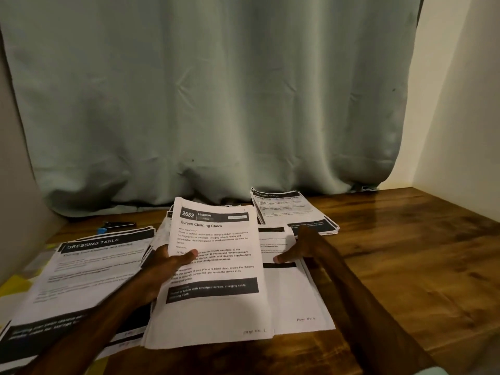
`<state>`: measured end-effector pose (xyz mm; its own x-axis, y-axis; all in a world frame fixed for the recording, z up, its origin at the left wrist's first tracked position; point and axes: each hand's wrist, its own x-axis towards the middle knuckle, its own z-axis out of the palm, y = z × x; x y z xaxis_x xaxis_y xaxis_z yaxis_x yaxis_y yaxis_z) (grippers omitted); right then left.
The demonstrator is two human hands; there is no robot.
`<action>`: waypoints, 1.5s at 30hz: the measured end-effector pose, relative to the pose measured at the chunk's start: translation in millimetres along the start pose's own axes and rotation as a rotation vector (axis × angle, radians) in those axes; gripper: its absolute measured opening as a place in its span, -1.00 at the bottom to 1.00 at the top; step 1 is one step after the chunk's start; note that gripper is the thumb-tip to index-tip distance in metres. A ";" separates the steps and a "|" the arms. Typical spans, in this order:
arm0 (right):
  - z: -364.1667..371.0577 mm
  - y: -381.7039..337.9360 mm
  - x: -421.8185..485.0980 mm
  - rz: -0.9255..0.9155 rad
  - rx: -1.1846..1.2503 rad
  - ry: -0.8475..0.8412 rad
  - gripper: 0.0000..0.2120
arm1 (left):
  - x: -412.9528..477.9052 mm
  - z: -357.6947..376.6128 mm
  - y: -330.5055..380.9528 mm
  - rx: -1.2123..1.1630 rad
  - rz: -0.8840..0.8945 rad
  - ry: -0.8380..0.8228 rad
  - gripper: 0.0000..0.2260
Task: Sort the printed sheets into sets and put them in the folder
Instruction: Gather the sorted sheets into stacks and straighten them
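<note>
left hand (163, 263) pinching sheet (216, 309), pile (300, 299) beneath

Sheets in 4 groups, all white w/ black header and footer bars.

- **Left stack** (89, 269): top pg headed "DRESSING TABLE"; lies flat, skewed.
- **Ctr set** (213, 307): top pg "2652 BEDROOM, Screen Cleaning Check", handwritten "Page No. 1" at btm. Far end raised. Left hand (162, 263) grips its left edge, thumb on top.
- **Right pile** (295, 293): partly under ctr set, pg no. looks like 5. Right hand (300, 247) on it, grip unclear.
- **Far stack** (292, 209): flat, fanned, rear right.
</note>
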<state>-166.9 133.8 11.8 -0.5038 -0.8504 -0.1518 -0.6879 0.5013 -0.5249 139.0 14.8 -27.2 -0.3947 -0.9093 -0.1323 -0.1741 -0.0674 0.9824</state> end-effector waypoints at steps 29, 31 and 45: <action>17.7 31.3 22.5 -0.295 0.393 0.300 -0.73 | 0.2 0.7 -2.1 0.001 0.030 0.055 -0.80; 15.3 27.6 25.1 -0.301 0.516 0.377 -0.79 | -0.6 -1.1 -1.3 -0.032 0.034 0.069 -0.76; 12.8 45.7 35.4 -0.225 0.408 0.281 -0.75 | -5.2 -3.8 -2.2 -0.097 0.082 0.068 -0.27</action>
<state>-209.4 124.6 -28.3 -0.5260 -0.8261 0.2021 -0.5647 0.1616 -0.8093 144.8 18.1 -28.2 -0.3414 -0.9389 -0.0446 -0.0543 -0.0276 0.9981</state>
